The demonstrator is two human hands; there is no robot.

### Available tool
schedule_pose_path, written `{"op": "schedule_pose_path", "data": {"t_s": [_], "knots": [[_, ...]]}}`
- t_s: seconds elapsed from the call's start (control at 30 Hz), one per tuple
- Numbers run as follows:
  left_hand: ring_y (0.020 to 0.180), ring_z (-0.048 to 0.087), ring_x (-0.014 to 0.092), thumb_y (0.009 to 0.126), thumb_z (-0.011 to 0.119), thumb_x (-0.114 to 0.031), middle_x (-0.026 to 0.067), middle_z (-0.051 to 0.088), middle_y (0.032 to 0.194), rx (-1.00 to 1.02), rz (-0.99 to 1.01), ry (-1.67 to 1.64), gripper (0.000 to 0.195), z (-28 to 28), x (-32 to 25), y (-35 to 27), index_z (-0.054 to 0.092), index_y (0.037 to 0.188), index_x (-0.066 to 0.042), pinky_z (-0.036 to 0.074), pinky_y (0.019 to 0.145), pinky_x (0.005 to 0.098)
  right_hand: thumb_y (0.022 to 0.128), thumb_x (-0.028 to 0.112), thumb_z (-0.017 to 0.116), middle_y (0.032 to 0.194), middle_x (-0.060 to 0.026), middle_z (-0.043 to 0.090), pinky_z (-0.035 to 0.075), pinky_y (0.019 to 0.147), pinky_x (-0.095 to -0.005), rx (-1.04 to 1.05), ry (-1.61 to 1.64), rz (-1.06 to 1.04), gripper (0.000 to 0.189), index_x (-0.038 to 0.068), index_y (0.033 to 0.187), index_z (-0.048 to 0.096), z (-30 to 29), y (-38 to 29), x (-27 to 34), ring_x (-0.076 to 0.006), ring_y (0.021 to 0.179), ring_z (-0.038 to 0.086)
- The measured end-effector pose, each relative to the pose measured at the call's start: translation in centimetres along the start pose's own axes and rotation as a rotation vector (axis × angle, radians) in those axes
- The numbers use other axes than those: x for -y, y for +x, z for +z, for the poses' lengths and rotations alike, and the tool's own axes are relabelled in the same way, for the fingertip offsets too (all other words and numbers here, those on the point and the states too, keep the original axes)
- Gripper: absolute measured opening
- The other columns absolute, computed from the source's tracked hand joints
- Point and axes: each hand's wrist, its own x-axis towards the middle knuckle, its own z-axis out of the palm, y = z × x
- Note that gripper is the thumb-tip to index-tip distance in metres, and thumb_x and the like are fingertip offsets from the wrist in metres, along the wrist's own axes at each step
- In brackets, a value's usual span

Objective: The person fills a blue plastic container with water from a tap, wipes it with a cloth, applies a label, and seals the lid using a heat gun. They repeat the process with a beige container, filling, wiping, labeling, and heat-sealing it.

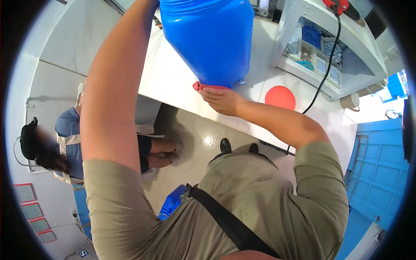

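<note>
A large blue plastic container (211, 39) is in front of me at the top of the view, above the white tiled counter (175, 74). Its upper end is cut off by the picture's edge. My right hand (221, 99) holds a red cloth (213, 86) against the container's near lower end. My left arm (113, 87) reaches up along the container's left side, and the left hand itself is out of view. Right of the container, a round red lid (280, 98) lies flat on the counter.
A white open shelf (278, 48) with baskets of packets stands at the right, a red heat gun (338, 5) on top. Its black cord (328, 65) hangs across the counter. Mugs (350, 102) stand beyond. Another person (70, 130) is at the left; a blue jug (172, 201) is behind me.
</note>
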Motion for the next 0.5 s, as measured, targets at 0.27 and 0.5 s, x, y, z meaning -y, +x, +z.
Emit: {"op": "schedule_pose_path", "data": {"t_s": [0.27,0.5], "knots": [[0.098,0.066,0.022,0.104,0.054,-0.05,0.0096,0.068,0.108,-0.033,-0.029,-0.007,0.045,-0.7,-0.3,-0.3,0.063,0.119,-0.008,0.055,0.088,0.038,0.089,0.02,0.067,0.158,-0.0032,0.042,0.024,0.124,-0.0593,-0.767,0.366,0.803,0.046,0.036,0.132,0.067,-4.4,2.3,-11.0,-0.0366,0.151,0.029],[0.092,0.068,0.021,0.104,0.054,-0.051,0.0089,0.07,0.101,-0.03,-0.055,0.009,0.045,-1.2,-0.3,0.7,0.066,0.113,-0.009,0.057,0.084,0.0384,0.089,0.012,0.064,0.162,-0.0169,0.033,0.028,0.122,-0.0625,-0.483,0.653,0.966,0.052,0.03,0.138,0.063,1.5,-5.1,-1.5,-0.0519,0.151,0.024]]}}
